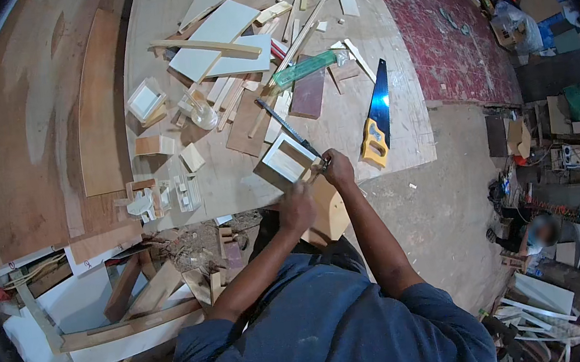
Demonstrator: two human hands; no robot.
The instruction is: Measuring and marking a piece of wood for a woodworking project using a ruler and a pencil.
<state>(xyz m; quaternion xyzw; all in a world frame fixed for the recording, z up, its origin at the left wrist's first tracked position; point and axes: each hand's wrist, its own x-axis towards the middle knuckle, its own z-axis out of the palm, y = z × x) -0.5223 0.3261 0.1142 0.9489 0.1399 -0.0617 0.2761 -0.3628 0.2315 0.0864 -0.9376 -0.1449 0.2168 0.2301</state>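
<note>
My right hand (339, 168) is closed around the near end of a slim dark bar-like tool (283, 122), notched or marked along its length. Whether it is a saw or a clamp, I cannot tell. Blurred by motion, my left hand (297, 209) is curled just left of it; what its fingers hold is unclear. Beyond both hands, a small white-rimmed wooden box frame (273, 164) rests by the table's front edge, alongside the bar. A pale wooden panel (330, 211) lies below my hands, in front of my body.
A yellow-handled handsaw (376, 131) lies to the right on the plywood table (247, 186). Wood strips, white boards (215, 39), a green case (304, 69) and a glue jar (204, 117) crowd the far side. Small boxes (154, 145) stand left. A person (535, 239) sits at far right.
</note>
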